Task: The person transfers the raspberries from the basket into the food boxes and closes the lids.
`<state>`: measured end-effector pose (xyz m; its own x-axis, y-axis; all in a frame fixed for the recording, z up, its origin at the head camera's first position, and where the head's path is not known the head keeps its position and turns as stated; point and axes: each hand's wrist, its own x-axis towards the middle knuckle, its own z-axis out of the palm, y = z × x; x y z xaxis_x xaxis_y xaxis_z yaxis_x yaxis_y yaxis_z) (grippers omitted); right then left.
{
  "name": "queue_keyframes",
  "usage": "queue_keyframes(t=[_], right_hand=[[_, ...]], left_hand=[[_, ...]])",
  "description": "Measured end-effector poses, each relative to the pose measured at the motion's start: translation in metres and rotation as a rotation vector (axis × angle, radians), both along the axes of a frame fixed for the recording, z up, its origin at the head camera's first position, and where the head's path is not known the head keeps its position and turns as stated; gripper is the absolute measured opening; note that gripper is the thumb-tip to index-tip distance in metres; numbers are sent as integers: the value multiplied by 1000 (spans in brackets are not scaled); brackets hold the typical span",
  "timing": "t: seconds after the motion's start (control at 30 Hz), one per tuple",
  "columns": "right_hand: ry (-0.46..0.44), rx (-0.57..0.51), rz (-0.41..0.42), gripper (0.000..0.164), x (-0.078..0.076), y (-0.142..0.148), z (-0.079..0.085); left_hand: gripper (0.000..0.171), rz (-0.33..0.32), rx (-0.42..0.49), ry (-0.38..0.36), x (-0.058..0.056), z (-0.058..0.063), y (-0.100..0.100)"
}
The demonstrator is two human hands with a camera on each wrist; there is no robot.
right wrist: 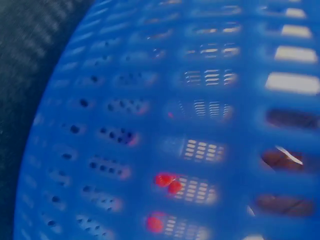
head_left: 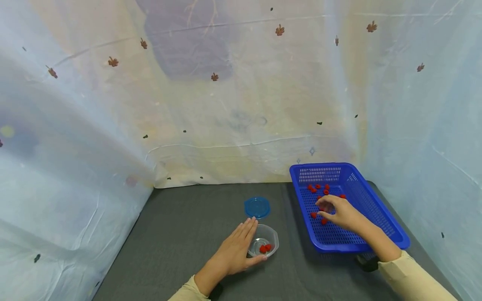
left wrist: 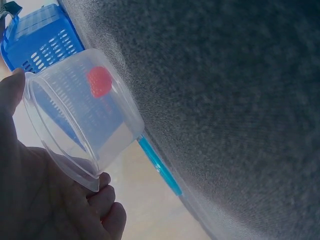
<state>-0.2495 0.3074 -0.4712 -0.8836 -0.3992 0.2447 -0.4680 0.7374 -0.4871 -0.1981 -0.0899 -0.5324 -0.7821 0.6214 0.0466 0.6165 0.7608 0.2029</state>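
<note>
The left hand (head_left: 235, 248) lay at lower centre of the head view, its grip loose: fingers nearly straight along the clear tub (head_left: 275, 242), thumb at the rim. Two red berries (head_left: 262, 249) sat inside. More berries (head_left: 314, 215) lay scattered in the blue basket (head_left: 350, 248), right of the frame, where the right hand (head_left: 340, 212) hung, thumb and fingertips curved but parted, no berry clearly between them. The lid (head_left: 257, 207) lay just above the tub on the counter (head_left: 180, 234).

A slack left grip might have let the light tub slide if knocked; a shallow pinch could have dropped a berry between basket and tub.

The right hand hid part of the basket floor; the blurred right wrist view, largely filled by blue mesh, showed no clear fingertips.
</note>
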Motion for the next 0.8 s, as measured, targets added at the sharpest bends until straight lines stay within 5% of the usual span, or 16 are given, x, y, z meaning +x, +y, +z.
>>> queue_keyframes(t=[0.8], right_hand=[[-150,50,25,22,-12,22,-28]], left_hand=[[106,7,11,8,-2,-4,0]])
